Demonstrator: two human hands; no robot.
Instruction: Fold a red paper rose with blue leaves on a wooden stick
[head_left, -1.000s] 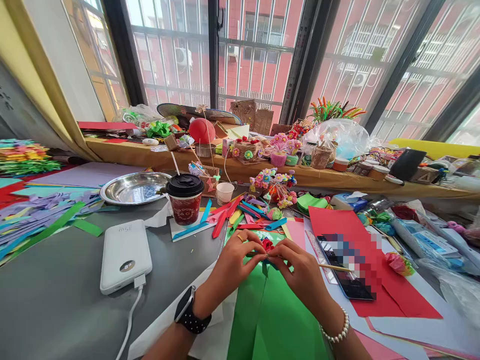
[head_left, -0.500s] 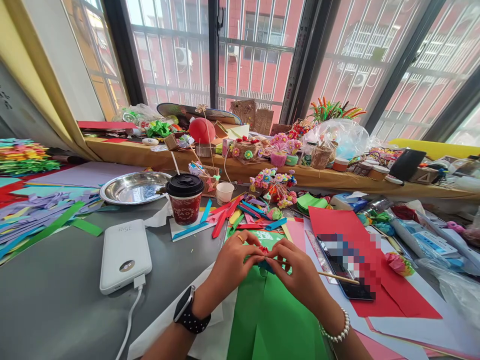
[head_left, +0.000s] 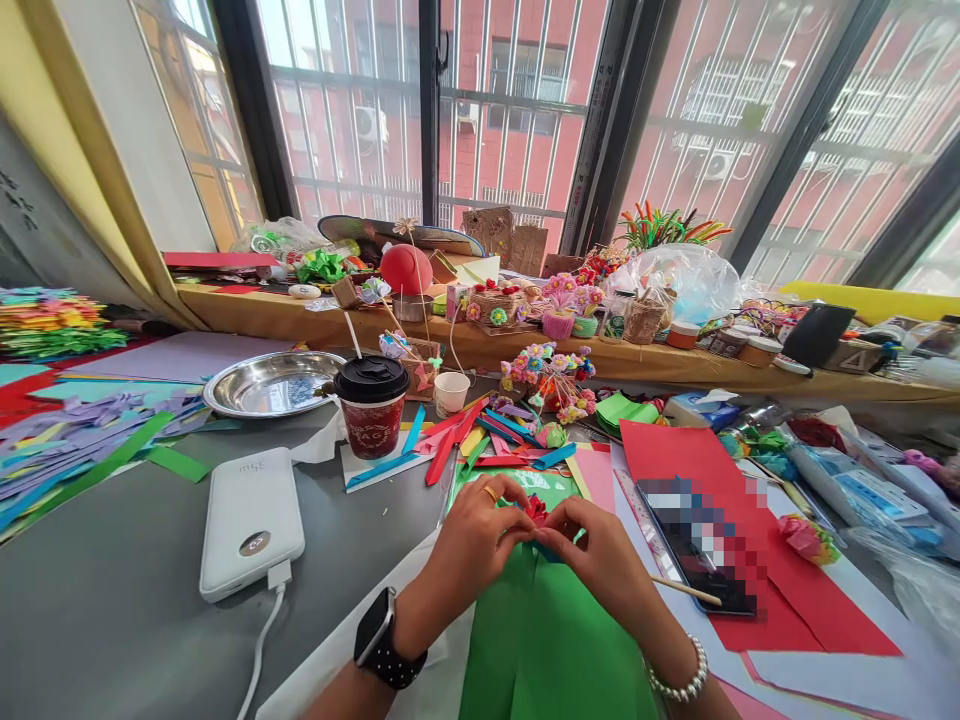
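Observation:
My left hand (head_left: 472,545) and my right hand (head_left: 600,560) meet over a green paper sheet (head_left: 555,650) near the table's front edge. Both pinch a small red paper flower (head_left: 535,509) between their fingertips. A thin wooden stick (head_left: 686,589) runs out to the right from under my right hand. The left wrist wears a black watch and a ring shows on one finger. A pearl bracelet circles the right wrist.
A white power bank (head_left: 251,520) with its cable lies at the left. Behind the hands stand a red cup with a black lid (head_left: 372,405), a steel bowl (head_left: 274,383), loose coloured paper strips (head_left: 480,435) and a phone (head_left: 697,545) on red paper. Craft clutter lines the windowsill.
Both hands stay together on the red flower, fingers shifting slightly around it. The view has tipped up a little, so everything sits lower in the frame.

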